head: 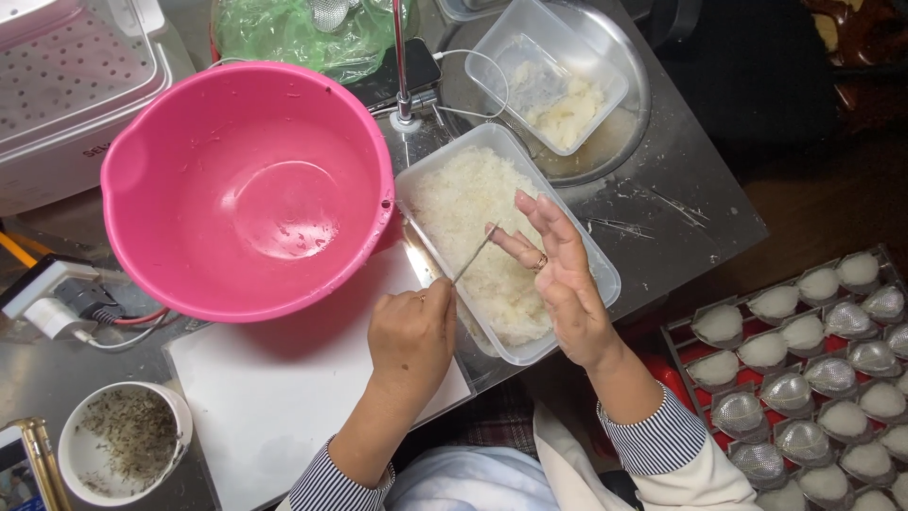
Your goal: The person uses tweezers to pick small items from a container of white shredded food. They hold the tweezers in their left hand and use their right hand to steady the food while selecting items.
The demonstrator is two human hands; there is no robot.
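Knife [475, 254] clenched in left hand [411, 331] grip, blade tip touching released right hand [558, 270] fingers over rice tub [605, 284].

A food-preparation kitchen, small-batch production. Indicators: a stainless-steel worktop [681, 180]; a large pink plastic mixing bowl [248, 185]; clear rectangular plastic tubs of white grated filling [473, 203]; a white cutting board [284, 397]; a tray of filled leaf-shaped plastic moulds [813, 369].

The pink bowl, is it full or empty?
Empty: the pink bowl stands upright and its bare bottom shows, with only a few small white flecks clinging inside.
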